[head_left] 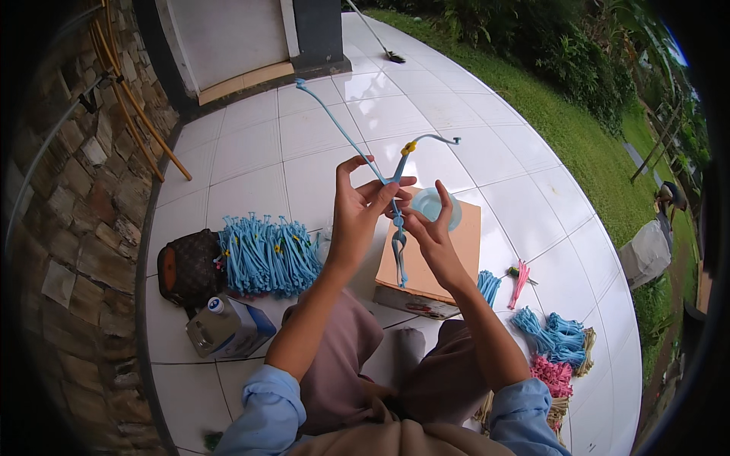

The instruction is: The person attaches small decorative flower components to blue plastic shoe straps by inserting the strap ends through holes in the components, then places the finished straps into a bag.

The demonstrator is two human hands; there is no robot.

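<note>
Held up in front of me is a light blue cord piece [402,165] with long, thin arms, knob-like ends and a small yellow piece on one arm. My left hand [356,209] pinches it where the arms meet, between thumb and fingers. Just below, my right hand [435,242] closes thumb and fingers on its hanging part, which is looped and knotted. Beneath the hands stands a cardboard box [461,254] with a pale blue bowl [449,216] on top. The bowl's contents cannot be made out.
At left lie a large pile of blue cord pieces [266,254], a brown bag [186,262] and a metal can [224,328]. At right are blue bundles [563,338], pink bundles [551,374] and a pink strand bunch [519,283]. A broom [393,56] rests farther off.
</note>
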